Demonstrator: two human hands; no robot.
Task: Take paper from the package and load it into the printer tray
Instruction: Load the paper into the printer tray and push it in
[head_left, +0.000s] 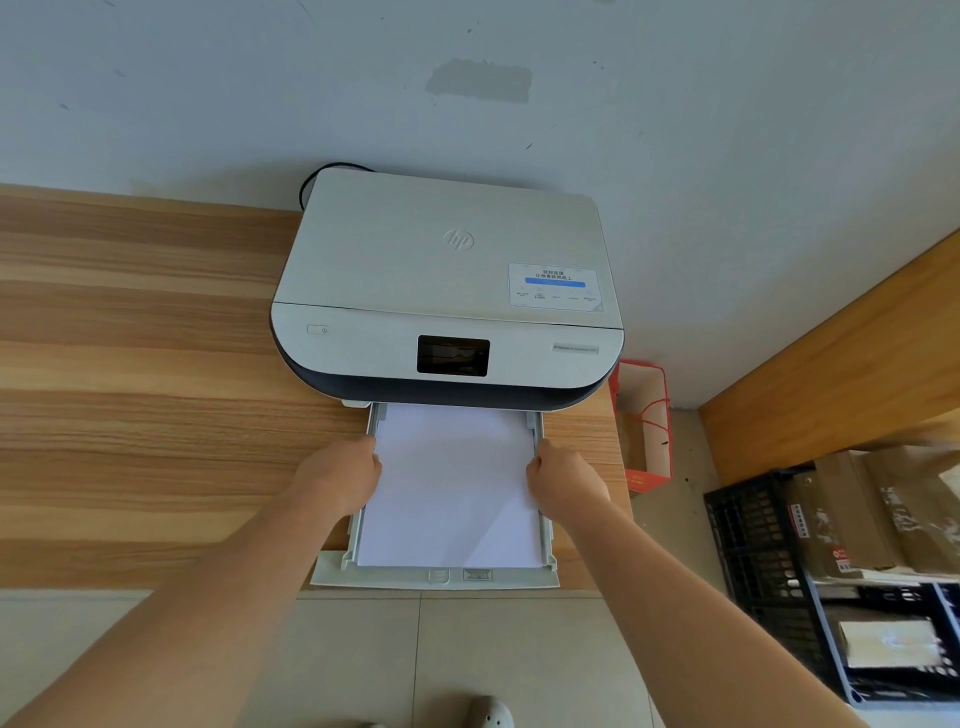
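From the head camera, a white printer (447, 291) with a dark lower band sits on a wood-grain table (130, 364), its far side against a pale wall. An embossed logo marks its flat lid, a sticker with a blue bar (555, 286) lies on the lid's right near corner, and a small dark screen (453, 355) sits in the middle of the front panel.

The printer tray (546, 525) is pulled out toward the near edge of the table, its front lip reaching just past that edge. A stack of plain white paper (452, 483) lies flat in it, clean and uncreased, its far end running under the printer body.

The left hand (343, 478) is curled against the left edge of the paper, and the right hand (563, 480) is curled the same way against the right edge. Both sets of fingers are closed around the stack's sides at about the same depth.

On the floor to the right stand a red paper bag (647, 431) and a black crate (763, 561).
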